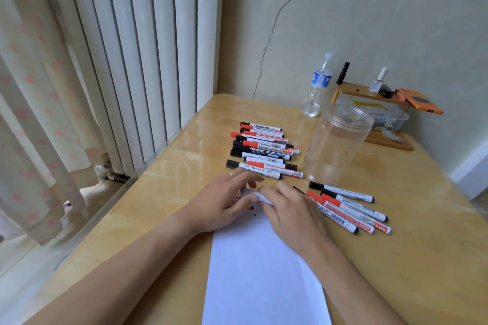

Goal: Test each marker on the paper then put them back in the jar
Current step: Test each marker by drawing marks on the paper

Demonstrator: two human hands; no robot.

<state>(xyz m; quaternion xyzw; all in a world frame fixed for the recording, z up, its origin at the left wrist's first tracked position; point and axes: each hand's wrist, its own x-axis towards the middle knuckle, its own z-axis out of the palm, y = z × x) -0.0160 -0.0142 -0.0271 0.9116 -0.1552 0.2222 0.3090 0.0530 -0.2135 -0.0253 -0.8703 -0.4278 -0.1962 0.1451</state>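
A white sheet of paper (261, 266) lies on the wooden table in front of me, with small dark ink marks near its top edge. My right hand (290, 215) grips a white marker (264, 197) over that edge; only its pale end shows past my fingers. My left hand (224, 204) rests on the paper's top left corner, fingers fairly straight and thumb beside the marker's end. Several red and black capped markers (264, 150) lie in a pile beyond my hands. Several more markers (351, 208) lie to the right. The clear plastic jar (335, 142) stands upright and holds no markers.
A water bottle (318, 87) stands behind the jar. A small wooden shelf (369, 93) with little bottles and a clear box sits at the back right by the wall. A white radiator (148, 60) and a curtain run along the table's left side.
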